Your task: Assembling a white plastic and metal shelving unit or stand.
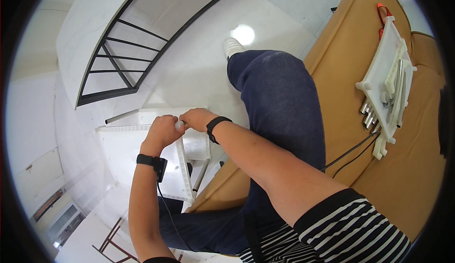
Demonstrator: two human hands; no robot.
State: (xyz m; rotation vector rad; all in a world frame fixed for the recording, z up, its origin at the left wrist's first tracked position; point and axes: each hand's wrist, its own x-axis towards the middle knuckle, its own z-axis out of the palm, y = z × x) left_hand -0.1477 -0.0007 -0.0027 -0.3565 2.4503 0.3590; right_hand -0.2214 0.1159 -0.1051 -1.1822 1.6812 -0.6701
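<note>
A white plastic rack (142, 151) with flat panels and metal tubes stands low in front of me, beside my legs. Over its upper corner my two hands meet. My left hand (164, 132) is closed, with a small whitish plastic piece (179, 125) at its thumb and fingertips. My right hand (198, 120) pinches right against that piece; what lies between its fingertips is too small to make out. A metal tube (122, 116) sticks out at the rack's far left, and another tube (201, 174) runs along its near right side.
On the tan sofa (341, 73) at right lies a white plastic panel (379, 80) bearing loose metal tubes (368, 115) and small parts. Black cables (353, 150) trail beside it. A marble-topped table with a black metal frame (109, 94) stands far left. My legs (284, 92) flank the rack.
</note>
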